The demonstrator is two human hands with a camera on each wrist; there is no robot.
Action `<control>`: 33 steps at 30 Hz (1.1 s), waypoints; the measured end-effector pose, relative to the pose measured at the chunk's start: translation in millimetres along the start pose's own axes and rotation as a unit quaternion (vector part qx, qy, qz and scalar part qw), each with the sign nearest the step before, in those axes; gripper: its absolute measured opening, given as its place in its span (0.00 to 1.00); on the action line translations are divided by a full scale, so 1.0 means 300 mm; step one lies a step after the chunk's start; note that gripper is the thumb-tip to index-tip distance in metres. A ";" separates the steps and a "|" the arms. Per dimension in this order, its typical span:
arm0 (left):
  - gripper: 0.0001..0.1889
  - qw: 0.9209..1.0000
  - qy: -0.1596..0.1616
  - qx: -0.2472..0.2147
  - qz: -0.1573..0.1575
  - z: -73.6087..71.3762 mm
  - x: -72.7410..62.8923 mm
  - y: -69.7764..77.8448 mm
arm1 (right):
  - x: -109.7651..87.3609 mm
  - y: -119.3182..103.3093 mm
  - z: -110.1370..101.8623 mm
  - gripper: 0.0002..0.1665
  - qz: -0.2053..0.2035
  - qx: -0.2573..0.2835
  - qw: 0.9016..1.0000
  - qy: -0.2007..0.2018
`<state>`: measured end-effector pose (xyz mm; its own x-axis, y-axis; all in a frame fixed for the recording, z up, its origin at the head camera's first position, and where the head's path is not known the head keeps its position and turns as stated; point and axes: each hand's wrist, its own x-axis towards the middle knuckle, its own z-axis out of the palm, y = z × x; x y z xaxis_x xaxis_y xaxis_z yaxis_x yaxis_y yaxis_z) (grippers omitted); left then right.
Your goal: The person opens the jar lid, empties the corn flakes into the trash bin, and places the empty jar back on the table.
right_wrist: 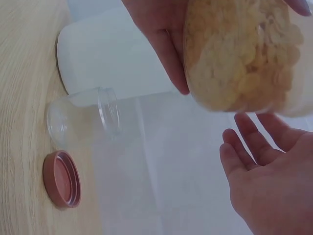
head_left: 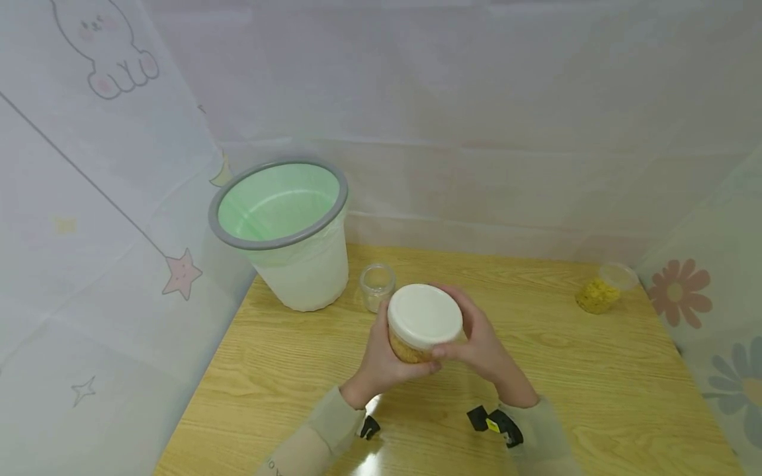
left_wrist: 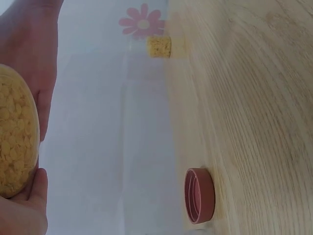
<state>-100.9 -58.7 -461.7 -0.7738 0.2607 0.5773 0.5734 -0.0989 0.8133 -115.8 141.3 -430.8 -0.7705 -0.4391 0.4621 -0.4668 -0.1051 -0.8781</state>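
A clear jar (right_wrist: 239, 54) full of pale yellow flakes, with a white lid (head_left: 425, 315), is held up over the table, tilted slightly. My left hand (head_left: 382, 354) grips its body from the left, the thumb across the near side. From the right, my right hand (head_left: 479, 340) holds around the lid, its thumb at the near rim and its fingers behind. In the right wrist view the right fingers (right_wrist: 254, 144) are bent and spread by the jar. Beyond the hands stands an uncovered clear jar (right_wrist: 80, 117), with a reddish-brown screw lid (right_wrist: 62, 179) beside it.
A white bin (head_left: 303, 277) with a grey rim and green inside stands at the back left. At the back right is a clear container (head_left: 598, 294) with yellow pieces. Patterned cloth (head_left: 506, 119) hangs behind and beside the wooden table (head_left: 595, 396).
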 end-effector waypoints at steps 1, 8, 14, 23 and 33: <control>0.55 1.000 0.001 0.000 -0.001 -0.002 -0.001 -0.006 | -0.001 0.003 -0.007 0.52 -0.007 -0.004 1.000 0.001; 0.55 1.000 0.008 -0.003 -0.002 -0.016 0.010 0.042 | -0.013 0.008 -0.056 0.40 -0.042 -0.001 0.999 0.025; 0.53 1.000 0.014 0.001 -0.004 -0.020 0.019 0.100 | -0.015 -0.008 -0.074 0.32 -0.052 0.013 0.998 0.041; 0.52 1.000 0.021 0.009 0.000 -0.023 0.018 0.082 | -0.010 -0.017 -0.051 0.27 -0.058 0.017 0.998 0.012; 0.50 1.000 0.004 0.005 0.002 -0.012 -0.001 -0.014 | 0.001 -0.009 0.004 0.56 -0.006 0.031 0.999 -0.014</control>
<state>-103.9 -61.7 -465.0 -0.7730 0.2532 0.5816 0.5799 -0.0897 0.8098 -114.2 140.3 -428.4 -0.7521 -0.4630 0.4691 -0.4473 -0.1643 -0.8792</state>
